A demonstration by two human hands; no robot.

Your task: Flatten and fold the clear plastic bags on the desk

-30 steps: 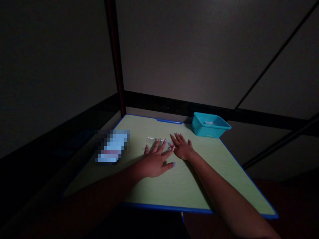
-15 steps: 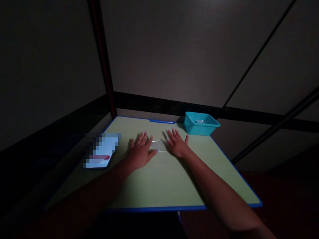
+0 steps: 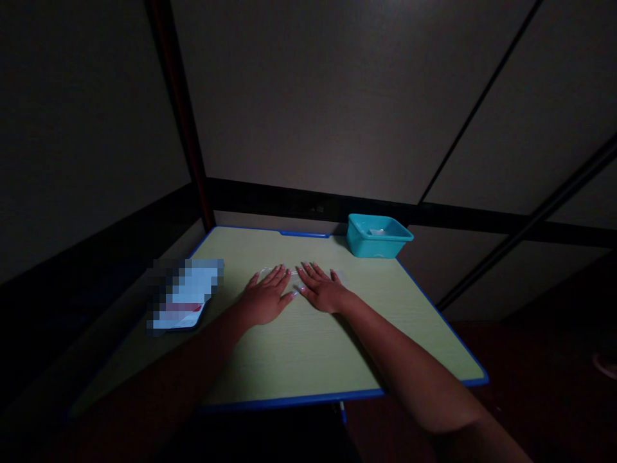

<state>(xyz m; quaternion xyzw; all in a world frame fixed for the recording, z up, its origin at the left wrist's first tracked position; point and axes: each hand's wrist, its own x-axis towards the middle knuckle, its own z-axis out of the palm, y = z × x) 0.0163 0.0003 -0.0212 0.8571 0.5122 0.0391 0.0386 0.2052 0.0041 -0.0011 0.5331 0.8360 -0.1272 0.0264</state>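
A clear plastic sheet or bag (image 3: 342,276) lies flat on the pale green tabletop (image 3: 289,360), mostly covered by my hands. My left hand (image 3: 266,298) rests palm down on its left part, fingers stretched out. Beside it, my right hand (image 3: 322,290) lies palm down on the plastic with the fingers spread. The two thumbs come close together over the middle of the plastic. Neither hand grips anything. What kind of plastic item it is stays hard to make out in the dim light.
A turquoise plastic basket (image 3: 378,247) with something pale inside stands at the table's back right corner. On the left side lies a phone or tablet (image 3: 190,292) with a lit, blurred screen. Dark panelled walls (image 3: 308,116) rise behind and to the left.
My right hand has come down onto the plastic and closer to my left hand; both now lie flat on it. The view has shifted slightly to the right.
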